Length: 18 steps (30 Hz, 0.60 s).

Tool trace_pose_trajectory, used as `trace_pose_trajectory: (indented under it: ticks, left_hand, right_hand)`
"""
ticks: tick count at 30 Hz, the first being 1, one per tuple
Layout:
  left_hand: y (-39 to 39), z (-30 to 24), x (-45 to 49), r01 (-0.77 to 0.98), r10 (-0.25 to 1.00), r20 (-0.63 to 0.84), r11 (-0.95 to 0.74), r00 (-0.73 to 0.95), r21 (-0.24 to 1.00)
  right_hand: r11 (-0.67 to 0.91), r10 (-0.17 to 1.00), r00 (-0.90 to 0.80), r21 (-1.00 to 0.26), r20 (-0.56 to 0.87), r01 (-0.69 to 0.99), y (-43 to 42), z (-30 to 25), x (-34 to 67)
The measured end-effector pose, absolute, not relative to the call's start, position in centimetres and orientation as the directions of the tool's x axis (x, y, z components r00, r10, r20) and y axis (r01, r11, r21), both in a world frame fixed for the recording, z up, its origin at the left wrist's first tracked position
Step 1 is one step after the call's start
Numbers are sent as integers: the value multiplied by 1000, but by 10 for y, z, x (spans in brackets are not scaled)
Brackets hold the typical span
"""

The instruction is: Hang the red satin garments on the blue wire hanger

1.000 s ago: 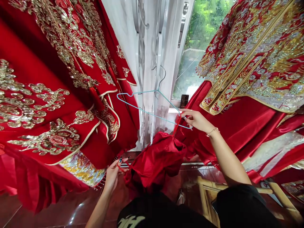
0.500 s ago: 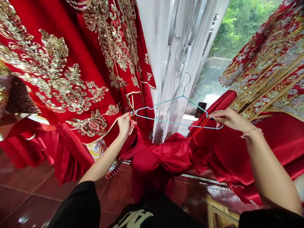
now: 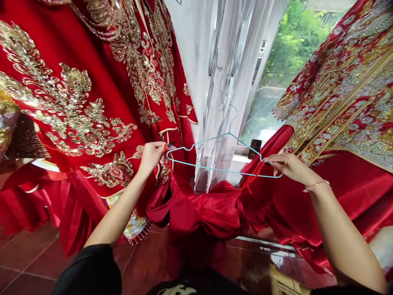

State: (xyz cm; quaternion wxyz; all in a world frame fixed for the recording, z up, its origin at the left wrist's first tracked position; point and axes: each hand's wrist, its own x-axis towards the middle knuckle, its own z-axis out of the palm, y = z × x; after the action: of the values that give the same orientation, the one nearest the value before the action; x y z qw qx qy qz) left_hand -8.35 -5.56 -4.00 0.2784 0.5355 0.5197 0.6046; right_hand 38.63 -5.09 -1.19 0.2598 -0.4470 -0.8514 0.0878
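Observation:
A light-blue wire clothes hanger with a bare metal hook spans the space between my hands. Below it hangs a shiny red satin garment with thin red straps. My left hand, closed in a pinch, holds the left strap just beyond the hanger's left end. At the other end, the fingers of my right hand are closed on the hanger, and the right strap runs down from there to the garment. The fingertips of my right hand are partly hidden.
A red gown with gold sequin embroidery hangs close on the left. Another embroidered red jacket hangs at right. Behind stand a window, a dark phone-like object on the sill, and white metal-framed panels. A bamboo stool is below.
My left hand has shifted left, from against the hanger's end to slightly apart from it, drawing the strap outward. Hanger and right hand sit slightly lower and further left in view.

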Motion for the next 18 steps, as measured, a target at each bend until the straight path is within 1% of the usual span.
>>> trace_pose_trajectory:
  ticks: [3,5,8,10,13,16,18]
  left_hand:
    - [-59,-30,-78,179,914,341,-306,-221,935]
    - [-52,-26,-72,182,921,337,-303,-194,935]
    - [-34,-23,-69,213,909,359,-315,-214,925]
    - [-24,-24,-72,227,899,363,-310,-245,923]
    - [-18,-28,-81,203,912,321,-274,-255,940]
    - [-20,-31,-85,163,938,257,-224,-231,961]
    - [-22,-30,-80,200,952,237,-198,-194,960]
  right_hand:
    - [589,795,-466,-314,388,744,-57,-7,387]
    - [588,795,-468,-302,385,750,-60,-6,387]
    - [579,804,-464,-307,372,756,-64,-7,387]
    - [584,795,-455,-306,400,752,-66,-8,387]
    - [605,777,-447,-329,443,725,-65,-10,386]
    - [612,783,-463,-382,415,693,-61,-15,383]
    - [609,790,-470,-412,394,678,-58,-19,380]
